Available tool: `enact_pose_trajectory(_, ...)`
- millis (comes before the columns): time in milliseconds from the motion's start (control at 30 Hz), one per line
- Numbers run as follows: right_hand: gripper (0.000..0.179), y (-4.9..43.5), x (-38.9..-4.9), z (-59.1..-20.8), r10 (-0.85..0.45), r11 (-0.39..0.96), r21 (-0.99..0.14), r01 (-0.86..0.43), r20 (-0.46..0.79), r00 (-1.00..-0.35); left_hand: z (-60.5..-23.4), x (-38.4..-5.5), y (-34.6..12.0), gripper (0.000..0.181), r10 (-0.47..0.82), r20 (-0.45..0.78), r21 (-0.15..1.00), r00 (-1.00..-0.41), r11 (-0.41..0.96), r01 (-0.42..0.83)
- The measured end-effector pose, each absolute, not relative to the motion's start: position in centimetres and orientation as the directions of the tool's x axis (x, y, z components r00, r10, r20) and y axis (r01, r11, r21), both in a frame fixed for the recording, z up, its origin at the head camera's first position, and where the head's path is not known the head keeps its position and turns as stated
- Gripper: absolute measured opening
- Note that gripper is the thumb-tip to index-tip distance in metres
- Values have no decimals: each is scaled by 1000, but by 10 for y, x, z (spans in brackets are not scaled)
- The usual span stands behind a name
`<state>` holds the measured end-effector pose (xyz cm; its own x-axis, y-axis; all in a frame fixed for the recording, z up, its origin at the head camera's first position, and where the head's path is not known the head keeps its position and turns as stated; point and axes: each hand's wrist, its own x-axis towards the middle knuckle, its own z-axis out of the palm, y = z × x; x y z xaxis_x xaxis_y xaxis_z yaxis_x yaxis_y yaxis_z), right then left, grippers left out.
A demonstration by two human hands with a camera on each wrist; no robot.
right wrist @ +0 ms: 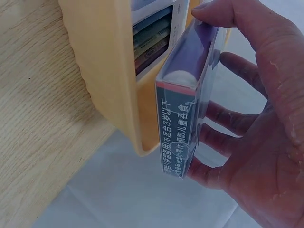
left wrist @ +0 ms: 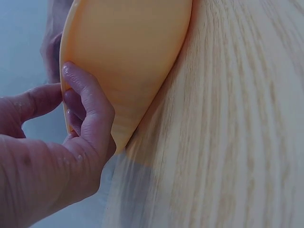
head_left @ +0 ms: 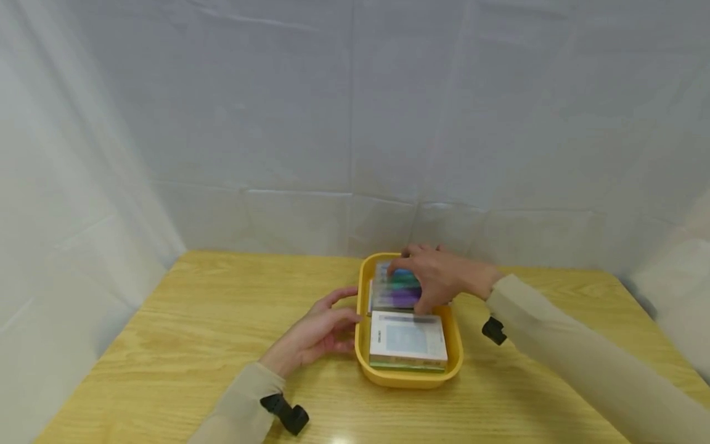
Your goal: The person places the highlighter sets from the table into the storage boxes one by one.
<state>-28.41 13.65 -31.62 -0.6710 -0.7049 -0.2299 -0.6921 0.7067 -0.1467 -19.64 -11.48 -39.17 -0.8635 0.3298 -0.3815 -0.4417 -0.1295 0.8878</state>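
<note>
A yellow plastic basket [head_left: 409, 378] stands on the table. My left hand [head_left: 317, 330] is at its left side, thumb and curled fingers pinching the rim in the left wrist view. Over the basket's far half, my right hand [head_left: 444, 274] holds a clear plastic box [right wrist: 183, 95] between thumb and fingers. Purple contents and a dark printed side show in the right wrist view. A white box [head_left: 409, 338] lies flat in the near half. Coloured sticks [right wrist: 153, 40] show through the window of another box inside the basket; part of that box is hidden.
The wooden table [head_left: 222, 320] extends to both sides of the basket. White sheeting [head_left: 355, 123] hangs behind the table's far edge and along the sides. Each sleeve carries a black wrist mount [head_left: 285, 414].
</note>
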Motion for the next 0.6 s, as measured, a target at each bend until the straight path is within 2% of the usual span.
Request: enact_pose_trajectory(600, 75, 132, -289, -326, -712, 698, -147, -701, -251, -656, -391, -195, -114, 66, 323, -393, 886, -861, -118, -449)
